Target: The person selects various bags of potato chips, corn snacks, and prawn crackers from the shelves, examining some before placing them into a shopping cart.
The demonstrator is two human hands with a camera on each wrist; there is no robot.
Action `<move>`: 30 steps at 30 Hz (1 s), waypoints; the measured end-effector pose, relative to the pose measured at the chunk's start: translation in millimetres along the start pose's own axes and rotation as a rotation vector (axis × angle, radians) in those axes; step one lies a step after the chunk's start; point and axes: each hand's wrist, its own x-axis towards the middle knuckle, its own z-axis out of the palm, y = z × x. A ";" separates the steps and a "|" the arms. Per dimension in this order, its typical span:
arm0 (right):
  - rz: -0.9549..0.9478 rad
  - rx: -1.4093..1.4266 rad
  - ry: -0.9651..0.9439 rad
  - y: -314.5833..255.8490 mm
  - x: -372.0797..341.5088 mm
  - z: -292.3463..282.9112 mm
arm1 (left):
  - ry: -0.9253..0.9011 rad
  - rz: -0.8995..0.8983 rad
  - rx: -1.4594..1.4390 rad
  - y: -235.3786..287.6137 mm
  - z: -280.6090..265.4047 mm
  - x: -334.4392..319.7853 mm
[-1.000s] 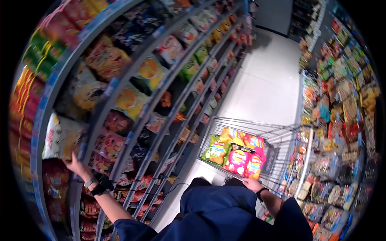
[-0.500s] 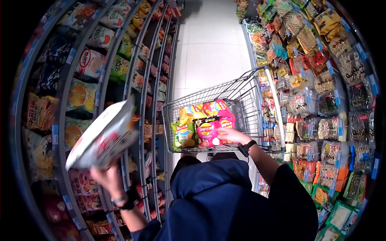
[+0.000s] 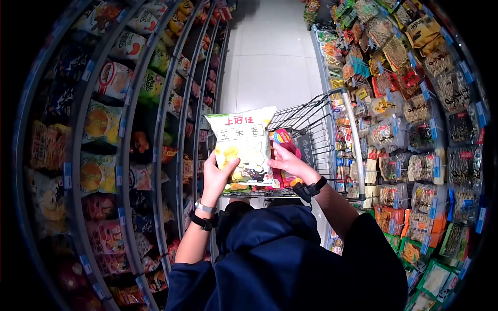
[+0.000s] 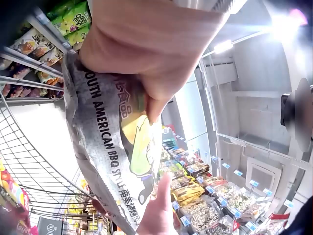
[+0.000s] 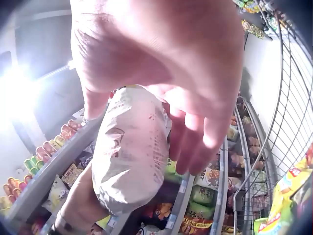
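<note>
A white snack bag with red lettering and a cartoon figure stands upright above the cart in the head view. My left hand grips its left edge, thumb on the front. At its right edge is my right hand, thumb and fingers around the side. The left wrist view shows the bag's side under my left hand. In the right wrist view the bag's other side lies between the thumb and fingers of my right hand.
Below the bag, a wire shopping cart holds several snack bags, partly hidden, among them a pink one. Shelves of snack bags line the left side. Hanging packets fill the right side. Pale floor runs ahead between them.
The white bag has come from the left shelf to above the cart and turned its front to view. My right hand has risen from the cart's bags to the white bag.
</note>
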 end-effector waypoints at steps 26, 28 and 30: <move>0.709 0.555 0.829 234.3 34.9 -159.1 | -0.077 -0.358 0.255 -58.1 -81.8 -78.6; 0.676 0.524 0.769 230.4 32.2 -150.5 | -0.083 -0.372 0.270 -46.1 -85.5 -76.9; 0.609 0.594 0.745 224.6 30.8 -144.2 | -0.085 -0.377 0.276 -44.6 -96.3 -76.6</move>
